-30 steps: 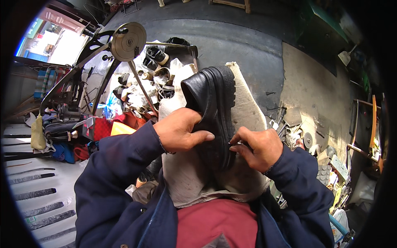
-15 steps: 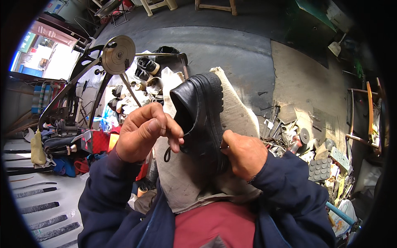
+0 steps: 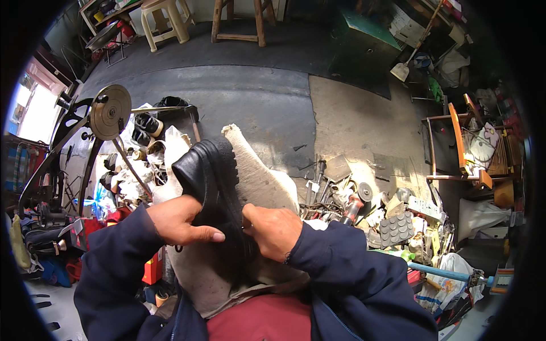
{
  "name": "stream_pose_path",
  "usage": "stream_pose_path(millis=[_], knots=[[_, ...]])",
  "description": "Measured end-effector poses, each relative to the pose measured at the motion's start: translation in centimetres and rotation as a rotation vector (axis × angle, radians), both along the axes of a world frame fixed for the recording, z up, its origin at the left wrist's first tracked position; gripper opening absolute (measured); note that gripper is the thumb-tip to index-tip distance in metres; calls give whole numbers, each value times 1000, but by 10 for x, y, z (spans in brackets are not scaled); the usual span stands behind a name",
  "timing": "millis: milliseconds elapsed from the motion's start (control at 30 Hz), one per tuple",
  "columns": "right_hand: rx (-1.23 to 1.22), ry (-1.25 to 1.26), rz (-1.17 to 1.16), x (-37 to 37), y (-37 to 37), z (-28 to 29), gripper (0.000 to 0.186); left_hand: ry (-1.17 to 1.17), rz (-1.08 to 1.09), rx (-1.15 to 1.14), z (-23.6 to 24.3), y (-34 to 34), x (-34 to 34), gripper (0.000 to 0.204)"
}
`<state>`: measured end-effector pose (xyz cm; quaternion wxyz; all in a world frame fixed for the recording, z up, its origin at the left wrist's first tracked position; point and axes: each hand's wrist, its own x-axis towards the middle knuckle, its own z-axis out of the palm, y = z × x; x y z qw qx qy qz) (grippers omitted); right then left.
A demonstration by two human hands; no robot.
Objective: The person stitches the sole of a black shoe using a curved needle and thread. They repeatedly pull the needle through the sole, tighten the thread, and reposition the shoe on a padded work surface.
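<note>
A black leather shoe with a thick ridged sole rests upright over my lap, on a pale, stained cloth. My left hand grips it at the opening, fingers reaching inside out of sight and thumb lying across the outside of the upper. Against the sole edge on the other side is my right hand, its fingers closed in a pinch. Whatever those fingers hold is too small and hidden to name. The lower end of the shoe lies in shadow between my hands.
At left stands a metal machine with a round wheel, shoes piled beyond it. Tools and scraps, with a rubber-studded pad, heap on the right. Farther off are a wooden stool, a plastic stool and a green box.
My left hand has gone from hovering loosely beside the shoe to gripping it, fingers inside the opening. My right hand stays pinched at the sole edge. The whole view has swung rightward.
</note>
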<state>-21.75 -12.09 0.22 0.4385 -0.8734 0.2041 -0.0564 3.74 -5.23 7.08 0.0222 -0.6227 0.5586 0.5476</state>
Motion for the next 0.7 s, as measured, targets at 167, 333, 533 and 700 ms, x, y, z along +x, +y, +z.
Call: stream_pose_path(millis=[167, 333, 533, 700], knots=[[8, -30, 1, 1, 1, -4, 19, -187, -45, 111, -4, 10, 2, 80], [144, -130, -9, -3, -2, -7, 15, 13, -52, 132, -18, 18, 6, 71], [112, -103, 74, -5, -13, -7, 39, 69, -58, -28, -26, 23, 6, 69], [-66, -14, 79, -3, -14, -10, 44, 55, -42, -45, -20, 20, 3, 66]])
